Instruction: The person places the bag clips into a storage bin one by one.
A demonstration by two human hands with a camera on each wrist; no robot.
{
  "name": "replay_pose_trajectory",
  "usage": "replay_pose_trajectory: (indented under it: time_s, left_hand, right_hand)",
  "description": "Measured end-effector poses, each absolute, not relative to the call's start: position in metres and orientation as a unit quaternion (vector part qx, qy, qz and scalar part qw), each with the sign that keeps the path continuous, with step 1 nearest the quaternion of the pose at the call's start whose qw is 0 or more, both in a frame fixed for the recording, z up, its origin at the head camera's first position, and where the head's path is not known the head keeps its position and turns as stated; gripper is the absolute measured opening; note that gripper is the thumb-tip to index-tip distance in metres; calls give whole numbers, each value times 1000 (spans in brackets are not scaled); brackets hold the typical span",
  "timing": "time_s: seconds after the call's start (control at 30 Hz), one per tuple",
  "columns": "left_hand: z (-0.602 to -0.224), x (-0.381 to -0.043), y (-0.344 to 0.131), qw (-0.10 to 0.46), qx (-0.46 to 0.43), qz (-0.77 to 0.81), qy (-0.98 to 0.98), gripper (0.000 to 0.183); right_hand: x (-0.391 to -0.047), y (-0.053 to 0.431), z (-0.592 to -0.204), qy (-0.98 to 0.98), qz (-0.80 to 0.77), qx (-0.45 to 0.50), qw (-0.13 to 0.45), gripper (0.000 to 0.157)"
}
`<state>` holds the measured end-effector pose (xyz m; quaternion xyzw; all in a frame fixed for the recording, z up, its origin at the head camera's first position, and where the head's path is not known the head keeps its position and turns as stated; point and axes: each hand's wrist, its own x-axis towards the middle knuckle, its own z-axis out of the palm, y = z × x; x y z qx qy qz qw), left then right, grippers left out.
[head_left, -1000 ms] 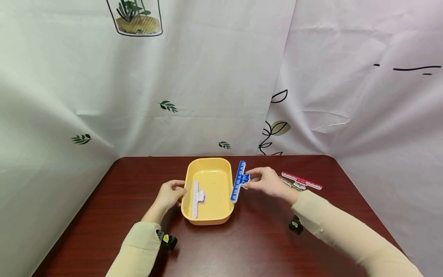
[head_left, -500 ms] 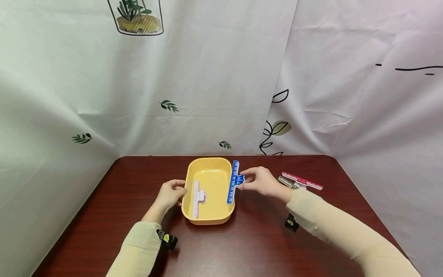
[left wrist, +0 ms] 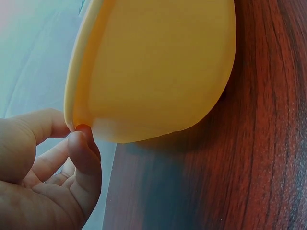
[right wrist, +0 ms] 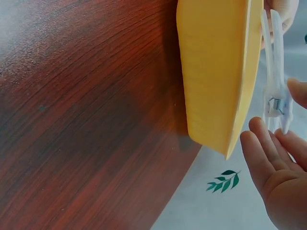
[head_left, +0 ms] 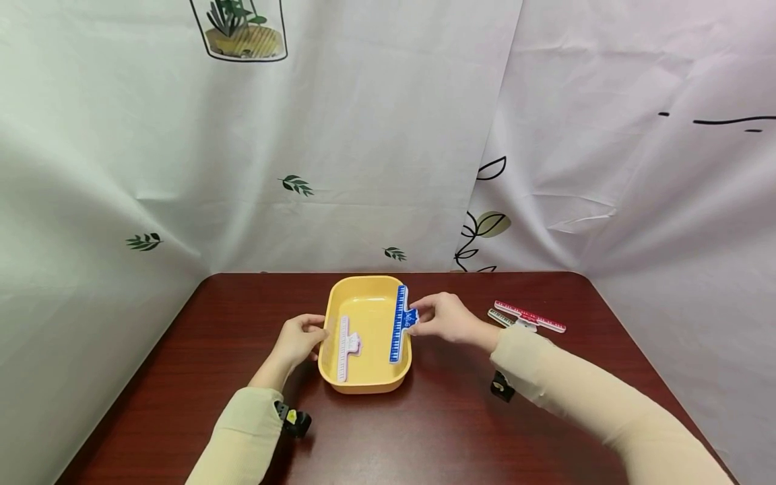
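Your right hand (head_left: 445, 318) pinches the blue, ruler-shaped plastic clip (head_left: 397, 330) over the three-o'clock side of the yellow, round-cornered plastic tray (head_left: 371, 367), your left hand (head_left: 297, 339) gripping it at nine o'clock, so lowering without shifting toward nine might catch the clip on the tray.

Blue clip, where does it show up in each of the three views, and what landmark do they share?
Head: the blue clip is below and just right of centre, pinched by the right hand.
Left wrist: not in this picture.
Right wrist: the blue clip is at upper right, seen edge-on.
Shared landmark: the yellow tray, visible in all three.
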<state>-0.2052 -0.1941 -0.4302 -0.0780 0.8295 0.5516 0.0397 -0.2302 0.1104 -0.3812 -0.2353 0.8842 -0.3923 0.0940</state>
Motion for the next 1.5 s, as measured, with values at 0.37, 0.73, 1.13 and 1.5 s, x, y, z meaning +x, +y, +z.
replay_pose_trajectory:
  time_s: [0.37, 0.73, 1.13, 1.5]
  left_hand:
    - [-431, -207, -194, 40, -76, 554, 828, 41]
    - [-429, -207, -192, 46, -77, 550, 831, 41]
    - [-429, -209, -192, 47, -78, 543, 835, 41]
    - [-429, -206, -195, 48, -78, 547, 832, 41]
  right_hand:
    - [-231, 102, -378, 882, -383, -255, 106, 52]
    - [-231, 93, -376, 898, -330, -269, 110, 51]
    - [-231, 78, -375, 909, -282, -276, 137, 51]
    - [-229, 65, -377, 911, -249, -300, 135, 48]
